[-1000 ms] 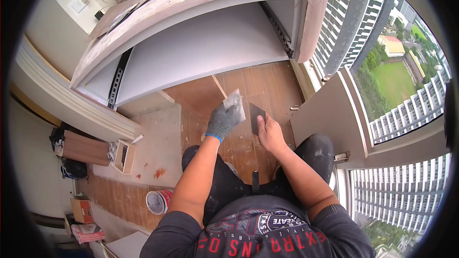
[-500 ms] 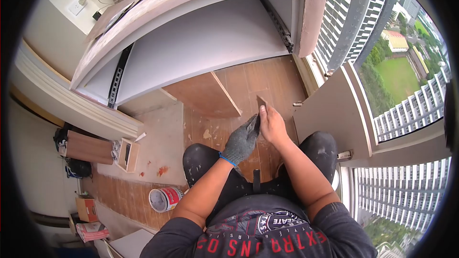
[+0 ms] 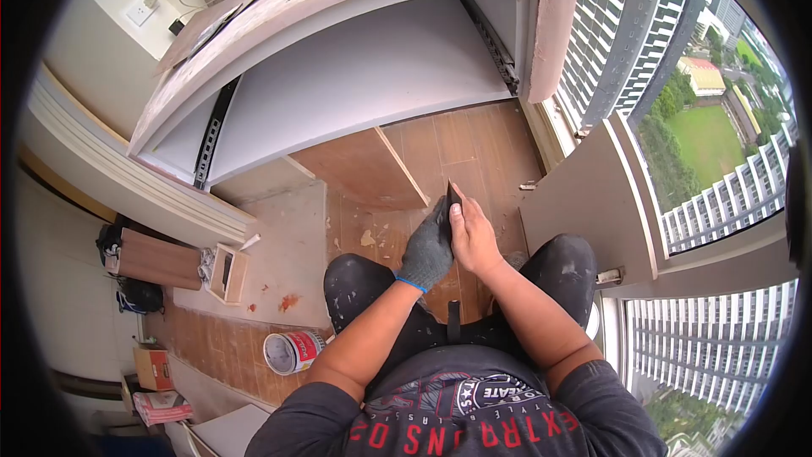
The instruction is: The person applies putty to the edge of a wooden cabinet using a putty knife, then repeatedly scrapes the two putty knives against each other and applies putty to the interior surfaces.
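Note:
My left hand (image 3: 427, 250) wears a grey knit glove with a blue cuff edge. My bare right hand (image 3: 475, 237) meets it in front of my knees. Between the two is a small thin piece of sandpaper (image 3: 452, 195), dark on one face and brownish along the other. The right thumb presses on its near end, and the gloved fingers close against its left side. Part of the sheet is hidden by the hands. Ahead of them hangs a curved cabinet (image 3: 550, 34) with an open drawer bay.
Black drawer slides (image 3: 218, 131) line the bay. A brown board (image 3: 364, 171) stands below it. A paint bucket (image 3: 292, 352) sits on the floor to my left, and a small wooden box (image 3: 228, 275) lies farther off. Windows and a panel (image 3: 588, 199) border my right.
Both hands have shifted slightly and the sandpaper has turned, so its dark face shows now. The left hand has come up alongside the right.

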Tool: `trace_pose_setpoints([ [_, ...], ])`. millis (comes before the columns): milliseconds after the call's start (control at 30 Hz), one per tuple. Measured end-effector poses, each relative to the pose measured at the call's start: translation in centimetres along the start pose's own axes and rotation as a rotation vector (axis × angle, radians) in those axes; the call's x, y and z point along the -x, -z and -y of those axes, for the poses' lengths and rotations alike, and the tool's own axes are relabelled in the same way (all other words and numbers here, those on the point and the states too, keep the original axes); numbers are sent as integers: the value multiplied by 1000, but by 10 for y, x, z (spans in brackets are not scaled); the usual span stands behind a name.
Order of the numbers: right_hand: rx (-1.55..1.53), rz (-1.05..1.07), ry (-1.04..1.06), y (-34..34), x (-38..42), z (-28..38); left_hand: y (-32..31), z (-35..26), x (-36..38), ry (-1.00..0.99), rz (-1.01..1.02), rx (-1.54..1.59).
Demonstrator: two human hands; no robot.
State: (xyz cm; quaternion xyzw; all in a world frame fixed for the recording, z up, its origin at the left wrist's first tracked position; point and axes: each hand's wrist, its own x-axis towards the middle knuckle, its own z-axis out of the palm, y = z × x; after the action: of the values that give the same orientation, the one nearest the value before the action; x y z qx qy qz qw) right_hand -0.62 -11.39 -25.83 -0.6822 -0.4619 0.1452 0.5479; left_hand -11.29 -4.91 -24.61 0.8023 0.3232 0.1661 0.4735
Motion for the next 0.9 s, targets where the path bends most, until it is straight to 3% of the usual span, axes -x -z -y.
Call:
trace_pose_setpoints([
  [133, -174, 47, -100, 7, -25, -28, 8, 14, 13, -288, -54, -187],
  [233, -189, -22, -120, 10, -22, -16, 26, -8, 15, -216, -220, 351],
  [333, -303, 6, -313, 1, -18, -23, 42, 9, 21, -253, -265, -349],
  [433, -569, 99, -222, -20, -13, -26, 11, 6, 35, -344, -201, -613],
  [467, -689, 105, -342, -18, -7, -18, -2, 15, 32, -465, -297, -636],
  [567, -1140, 151, -550, -30, -8, -59, -8, 9, 30, -321, -226, -637],
  [667, -878, 54, -432, -14, -11, -36, -8, 8, 19, -406, -281, -599],
  [767, -548, -51, -262, -15, -8, -38, 8, 18, -7, -148, -308, -520],
  [833, -252, -47, -254, -5, -12, -27, 24, 36, -23, -94, -383, -216],
  [900, -100, -24, -315, 3, -16, -23, 40, 41, -28, 124, -480, 115],
])
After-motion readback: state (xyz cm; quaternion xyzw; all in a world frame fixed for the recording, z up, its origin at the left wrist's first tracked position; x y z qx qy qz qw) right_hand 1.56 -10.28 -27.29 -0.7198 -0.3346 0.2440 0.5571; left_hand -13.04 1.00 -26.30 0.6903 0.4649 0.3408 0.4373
